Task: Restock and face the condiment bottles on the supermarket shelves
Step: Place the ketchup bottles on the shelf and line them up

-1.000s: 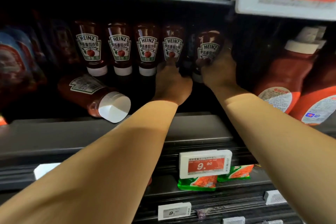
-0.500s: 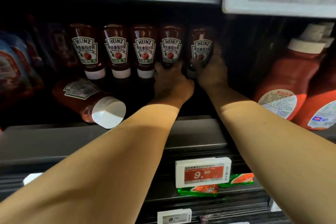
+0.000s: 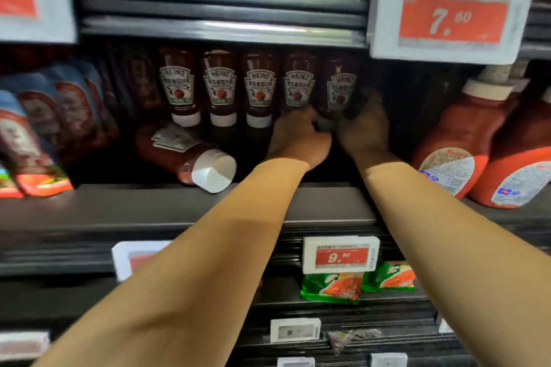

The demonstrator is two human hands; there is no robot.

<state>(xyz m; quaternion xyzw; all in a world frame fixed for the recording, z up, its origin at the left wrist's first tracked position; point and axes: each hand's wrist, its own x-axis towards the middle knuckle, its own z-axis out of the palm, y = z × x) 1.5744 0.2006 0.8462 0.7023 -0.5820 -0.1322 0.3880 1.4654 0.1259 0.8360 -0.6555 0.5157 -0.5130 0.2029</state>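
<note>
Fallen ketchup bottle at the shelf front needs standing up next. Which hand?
Left, likely. The left hand is the nearer one to the fallen bottle, lying to its left. The right hand grips the end bottle on the far side.

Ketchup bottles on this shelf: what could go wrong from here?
1. The fallen ketchup bottle lies on its side at the shelf edge; a nudge might roll it off.
2. The left hand and right hand work at the rightmost bottle; the tight upright row could topple.
</note>
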